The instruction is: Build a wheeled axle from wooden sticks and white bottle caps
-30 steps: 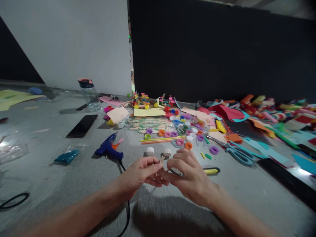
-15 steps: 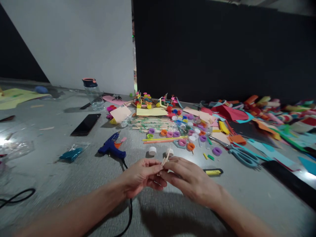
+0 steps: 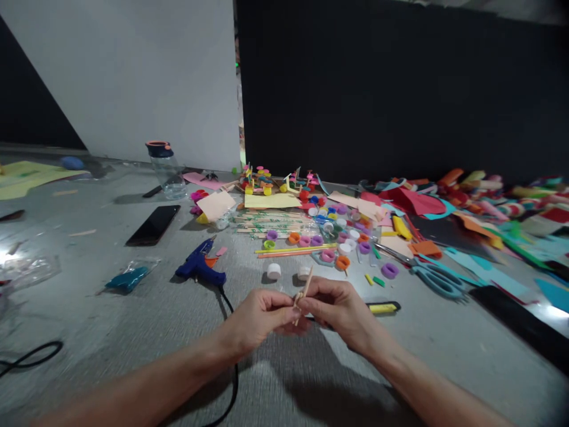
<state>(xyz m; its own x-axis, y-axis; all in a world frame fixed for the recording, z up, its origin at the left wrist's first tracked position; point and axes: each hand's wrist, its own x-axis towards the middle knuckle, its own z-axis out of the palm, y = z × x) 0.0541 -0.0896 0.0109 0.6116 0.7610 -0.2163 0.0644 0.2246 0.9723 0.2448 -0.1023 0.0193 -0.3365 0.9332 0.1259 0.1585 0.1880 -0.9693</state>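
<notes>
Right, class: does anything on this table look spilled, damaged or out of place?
Nothing looks clearly spilled or damaged. The blue glue gun lies on its side beyond the left hand, and a yellow piece and a green piece lie loose near a purple ring: scattered, so mildly untidy.

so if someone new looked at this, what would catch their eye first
Probably the left hand and right hand, meeting at the lower centre around pale wooden sticks. Next might be the dark blue glue gun, lying left of the hands with its black cord trailing toward the bottom edge. Bright red paper also stands out at the right, against the black panel behind.
</notes>
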